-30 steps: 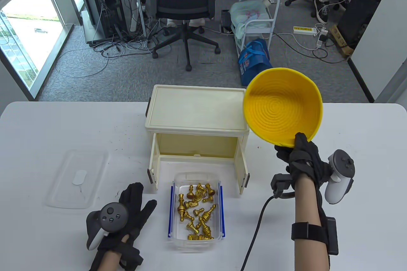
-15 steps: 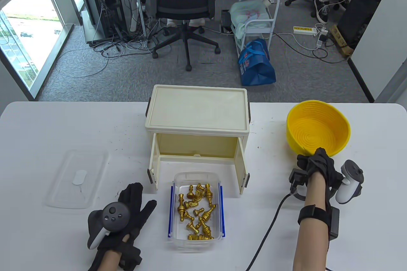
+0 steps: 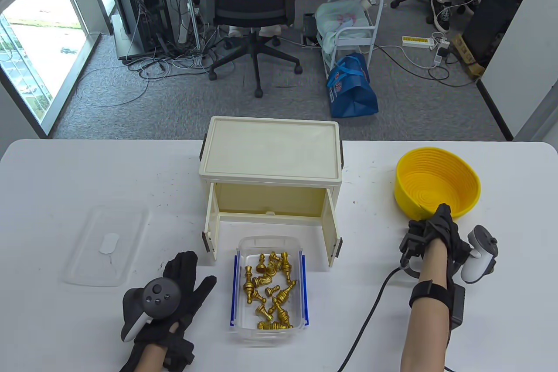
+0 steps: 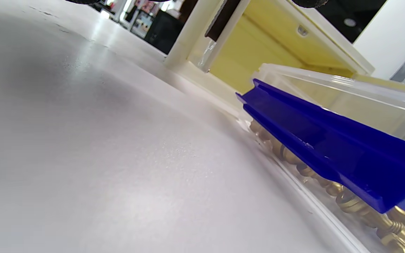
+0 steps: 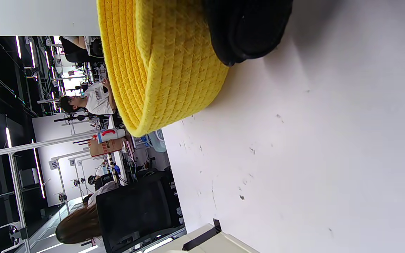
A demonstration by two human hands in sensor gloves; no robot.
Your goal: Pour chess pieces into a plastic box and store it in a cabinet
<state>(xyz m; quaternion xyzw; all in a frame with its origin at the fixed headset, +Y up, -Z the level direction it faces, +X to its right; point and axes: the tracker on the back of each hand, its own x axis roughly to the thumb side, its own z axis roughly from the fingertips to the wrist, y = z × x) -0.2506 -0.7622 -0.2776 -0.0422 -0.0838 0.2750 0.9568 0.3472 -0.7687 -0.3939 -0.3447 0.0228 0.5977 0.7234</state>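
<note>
- Your right hand (image 3: 438, 232) sits at the lower right of the table view, its fingers (image 5: 248, 28) hooked over the near rim of the yellow basket (image 3: 437, 182), pinching that rim.
- The basket rests upright on the white surface (image 3: 65, 180), right of the cabinet (image 3: 270, 162) and well apart from it; the right wrist view shows its woven wall (image 5: 160, 70) meeting the surface.
- Your left hand (image 3: 178, 293) lies flat on the surface at the lower left, fingers spread and holding nothing, just beside the box (image 3: 269, 245).
- The box, clear plastic with blue side clips (image 4: 329, 151), stands at the bottom centre, directly in front of the cabinet's open front and near its doors.
- The gold chess pieces (image 3: 270, 291) lie jumbled inside the box; in the left wrist view some show through its clear wall (image 4: 371, 211).
- The cabinet is cream, both small doors swung open toward you, its yellow interior in view.
- The lid (image 3: 104, 245), clear and flat, lies on the surface at the left, beyond your left hand and apart from the box.
</note>
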